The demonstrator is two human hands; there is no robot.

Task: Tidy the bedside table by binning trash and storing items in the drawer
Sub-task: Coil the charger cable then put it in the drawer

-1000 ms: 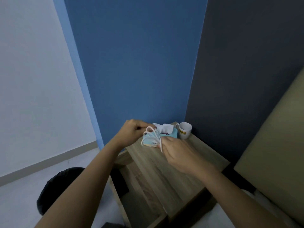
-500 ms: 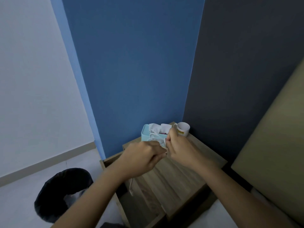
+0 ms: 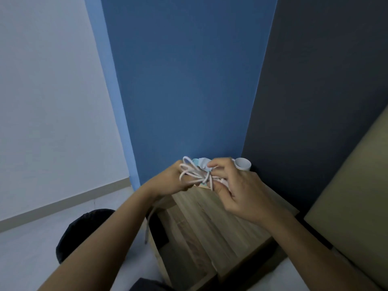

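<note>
Fingers: left hand (image 3: 168, 182) curled, loops of white cable (image 3: 194, 174) threaded over them; right hand (image 3: 237, 190) pinching bundle at its waist, thumb and forefinger pressed on wrap. Cable held in air between hands, above far left edge of bedside table (image 3: 212, 223), in front of teal tissue box (image 3: 196, 161); mug (image 3: 243, 163) behind. One loose end hangs below left wrist over open drawer (image 3: 165, 244). Bin (image 3: 84, 227) on floor, left. Judgement: light, limp, springy; loops liable to uncoil. Grip at wrapped middle, not loops.
</note>
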